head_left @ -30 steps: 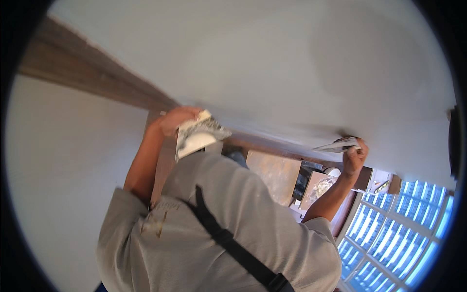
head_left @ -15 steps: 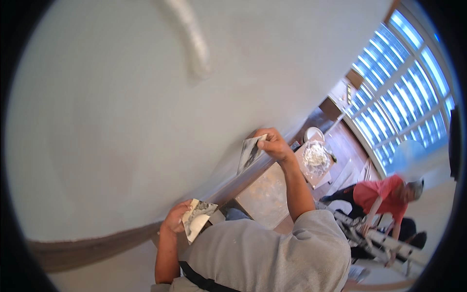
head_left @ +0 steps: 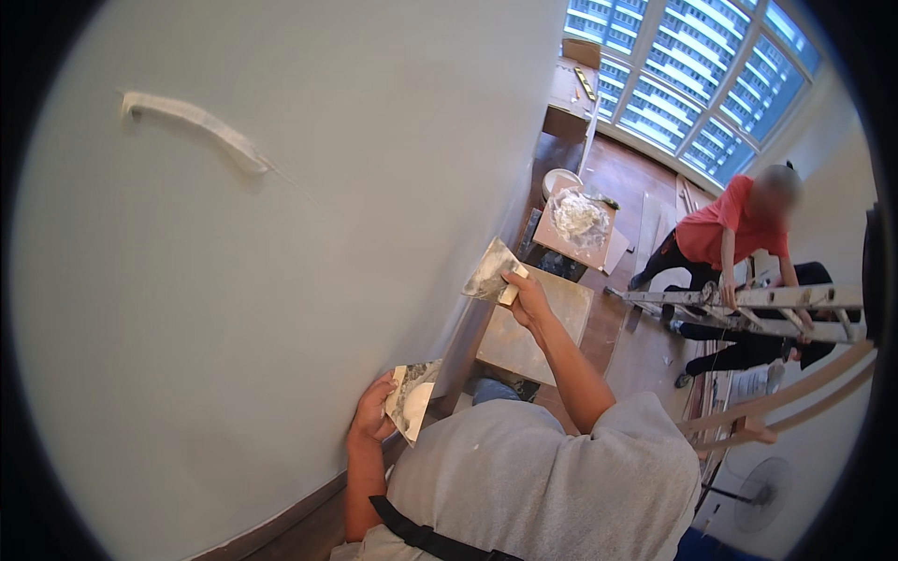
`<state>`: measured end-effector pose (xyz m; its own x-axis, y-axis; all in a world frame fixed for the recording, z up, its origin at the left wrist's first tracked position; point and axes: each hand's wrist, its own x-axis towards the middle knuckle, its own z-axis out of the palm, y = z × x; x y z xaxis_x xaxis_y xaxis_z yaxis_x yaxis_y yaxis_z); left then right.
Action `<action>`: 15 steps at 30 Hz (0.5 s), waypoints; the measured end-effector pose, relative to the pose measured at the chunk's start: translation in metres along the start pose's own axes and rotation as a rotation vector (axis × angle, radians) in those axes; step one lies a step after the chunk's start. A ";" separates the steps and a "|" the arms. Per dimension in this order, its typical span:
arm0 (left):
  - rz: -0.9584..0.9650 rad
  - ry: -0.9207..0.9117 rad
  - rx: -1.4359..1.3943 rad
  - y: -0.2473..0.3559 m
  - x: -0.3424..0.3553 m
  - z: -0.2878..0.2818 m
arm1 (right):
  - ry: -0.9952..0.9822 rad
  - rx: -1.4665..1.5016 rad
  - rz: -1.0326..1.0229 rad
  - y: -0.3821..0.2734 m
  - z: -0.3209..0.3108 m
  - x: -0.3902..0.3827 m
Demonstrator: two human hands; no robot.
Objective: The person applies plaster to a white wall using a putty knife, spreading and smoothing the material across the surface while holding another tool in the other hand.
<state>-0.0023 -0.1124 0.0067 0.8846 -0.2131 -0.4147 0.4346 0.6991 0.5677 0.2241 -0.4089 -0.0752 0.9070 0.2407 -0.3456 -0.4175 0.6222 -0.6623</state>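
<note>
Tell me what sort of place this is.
Most likely a room under renovation: the right hand holds a smeared flat spreader, a heap of white paste sits on a board, and a metal ladder is nearby.

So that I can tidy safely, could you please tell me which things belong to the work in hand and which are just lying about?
Probably in use: paste-loaded scraper in the left hand; second scraper in the right hand; white paste heap.
Probably unrelated: yellow bar; fan.
</note>
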 end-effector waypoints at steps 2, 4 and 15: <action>-0.003 0.005 0.028 0.001 0.000 -0.004 | 0.096 -0.024 -0.018 0.007 0.010 0.014; -0.003 -0.025 0.041 0.002 0.003 -0.008 | 0.186 -0.058 0.000 0.008 0.022 0.028; -0.034 -0.104 0.112 0.004 0.005 -0.017 | 0.133 -0.367 0.075 -0.020 0.107 0.044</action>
<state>0.0011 -0.0994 -0.0052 0.8791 -0.3090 -0.3629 0.4759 0.6110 0.6327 0.2787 -0.3309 -0.0061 0.8682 0.1620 -0.4689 -0.4961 0.2929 -0.8174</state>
